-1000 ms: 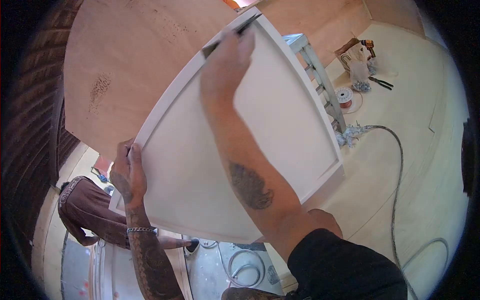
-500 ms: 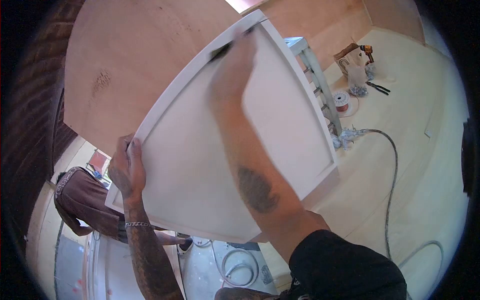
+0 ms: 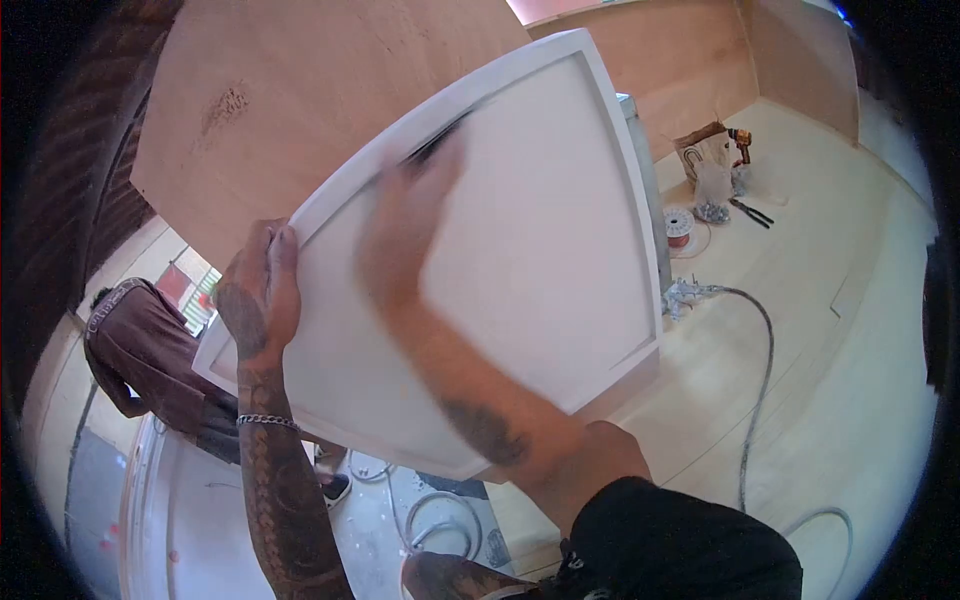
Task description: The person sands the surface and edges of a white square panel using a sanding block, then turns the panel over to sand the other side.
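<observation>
The white framed panel (image 3: 520, 250) is held up at a tilt in front of the person, its recessed face towards them. The left hand (image 3: 262, 285) is clamped on the panel's left rail, fingers curled over the edge. The right hand (image 3: 400, 235) presses a dark strip, probably sandpaper (image 3: 440, 140), into the inner corner under the top rail. A second ago that hand was near the far upper corner; now it has slid back along the rail towards the left and is blurred with speed, so the rubbing stroke runs along the groove, and the panel has swung a little higher. I cannot tell how tightly the right hand is closed around the strip.

Behind the panel stands a large plywood sheet (image 3: 300, 90), with a brick wall (image 3: 90, 180) to the left. The pale plywood floor (image 3: 850, 330) carries a grey hose (image 3: 760, 340), a spool of wire (image 3: 680, 222), pliers (image 3: 750, 212) and a bag of fittings (image 3: 712, 180). Lower down, another person in a brown shirt (image 3: 140, 350) bends over.
</observation>
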Demonstrator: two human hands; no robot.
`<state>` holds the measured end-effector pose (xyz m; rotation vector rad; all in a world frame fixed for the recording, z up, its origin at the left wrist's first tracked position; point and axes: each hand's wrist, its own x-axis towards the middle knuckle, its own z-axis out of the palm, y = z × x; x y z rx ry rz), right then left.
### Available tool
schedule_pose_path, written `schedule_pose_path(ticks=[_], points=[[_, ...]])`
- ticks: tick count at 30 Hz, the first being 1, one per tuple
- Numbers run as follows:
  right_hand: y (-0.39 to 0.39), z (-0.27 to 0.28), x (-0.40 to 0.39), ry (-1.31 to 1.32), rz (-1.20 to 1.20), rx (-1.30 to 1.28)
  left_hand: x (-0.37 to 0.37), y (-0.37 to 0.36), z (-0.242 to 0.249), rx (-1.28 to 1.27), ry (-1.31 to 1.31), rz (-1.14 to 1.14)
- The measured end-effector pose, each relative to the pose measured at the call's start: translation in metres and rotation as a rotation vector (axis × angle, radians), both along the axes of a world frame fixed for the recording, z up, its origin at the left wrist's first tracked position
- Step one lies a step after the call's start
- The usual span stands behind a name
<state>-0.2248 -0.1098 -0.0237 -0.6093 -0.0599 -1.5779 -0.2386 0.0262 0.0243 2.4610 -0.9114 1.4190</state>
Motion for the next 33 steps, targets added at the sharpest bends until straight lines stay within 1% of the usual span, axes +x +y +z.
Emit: schedule_pose_path(ticks=[1,2,4,5,6,7,8,9,10,11,12,13,14,15,16,17,18,20,21,22,24,25,26,28,29,30,31,32,33], points=[[0.03,0.0,-0.011,0.076,-0.008,-0.058,0.002,0.001,0.0,0.01,-0.015,-0.02],[0.029,-0.001,-0.012,0.082,-0.009,-0.07,0.001,0.0,-0.001,-0.002,-0.009,-0.02],[0.019,0.01,-0.015,0.1,0.04,0.043,-0.002,0.0,0.001,-0.023,0.002,-0.096],[-0.012,0.013,-0.015,0.048,0.17,0.119,-0.002,0.001,0.003,-0.035,0.003,-0.086],[-0.052,0.012,-0.01,0.0,0.163,0.112,-0.001,0.003,0.004,0.001,0.006,-0.11],[-0.093,0.007,0.007,0.043,0.141,0.174,0.001,0.006,0.006,0.033,0.009,-0.131],[-0.118,0.001,-0.008,0.111,0.171,0.23,0.002,0.009,0.012,0.006,0.016,-0.106],[-0.14,-0.014,-0.002,-0.018,0.161,0.184,0.001,0.012,0.021,0.082,0.121,-0.109],[-0.153,-0.024,-0.008,-0.112,0.295,0.194,0.0,0.016,0.031,0.16,0.225,-0.115],[-0.141,-0.028,-0.028,-0.131,0.259,0.099,0.001,0.024,0.039,0.136,0.228,-0.098],[-0.127,-0.043,-0.033,-0.124,0.276,0.078,0.004,0.033,0.048,0.166,0.312,-0.094],[-0.116,-0.061,-0.029,0.161,-0.095,-0.132,0.012,0.042,0.057,0.197,0.397,-0.096],[-0.108,-0.071,-0.027,0.436,-0.474,-0.342,0.02,0.058,0.064,0.177,0.403,-0.088],[-0.109,-0.074,-0.027,0.437,-0.462,-0.365,0.029,0.079,0.07,0.172,0.456,-0.066],[-0.118,-0.077,-0.028,0.417,-0.677,-0.775,0.027,0.093,0.072,0.166,0.51,-0.043],[-0.132,-0.077,-0.026,0.376,-0.879,-1.183,0.026,0.101,0.076,0.102,0.597,-0.008],[-0.144,-0.071,-0.02,0.369,-0.861,-1.202,0.034,0.114,0.075,0.084,0.61,0.004],[-0.177,-0.046,-0.003,0.432,-1.162,-1.522,0.061,0.142,0.074,0.045,0.617,-0.215],[-0.196,-0.037,0.003,0.514,-1.131,-1.668,0.071,0.15,0.075,0.053,0.575,-0.246],[-0.199,-0.026,-0.003,0.494,-1.133,-1.687,0.072,0.153,0.076,0.029,0.572,-0.241],[-0.198,-0.003,-0.02,0.577,-0.901,-1.903,0.074,0.15,0.073,-0.085,0.559,-0.248],[-0.191,0.003,-0.021,0.625,-0.899,-2.013,0.069,0.142,0.066,-0.176,0.515,-0.257],[-0.176,0.01,-0.014,0.608,-0.9,-2.042,0.073,0.14,0.061,-0.206,0.517,-0.253],[-0.117,0.018,0.001,0.483,-0.901,-2.071,0.092,0.139,0.05,-0.331,0.543,-0.468],[-0.082,0.023,0.01,0.431,-0.871,-2.071,0.096,0.134,0.04,-0.435,0.474,-0.517],[-0.046,0.029,0.021,0.382,-0.842,-2.069,0.1,0.135,0.036,-0.447,0.48,-0.519],[-0.003,0.025,0.021,0.286,-0.829,-2.059,0.093,0.141,0.029,-0.412,0.366,-0.439],[0.022,0.026,0.029,0.205,-0.798,-2.051,0.1,0.14,0.027,-0.378,0.271,-0.357],[0.036,0.029,0.031,0.211,-0.8,-2.062,0.109,0.141,0.024,-0.568,0.382,-0.528]])
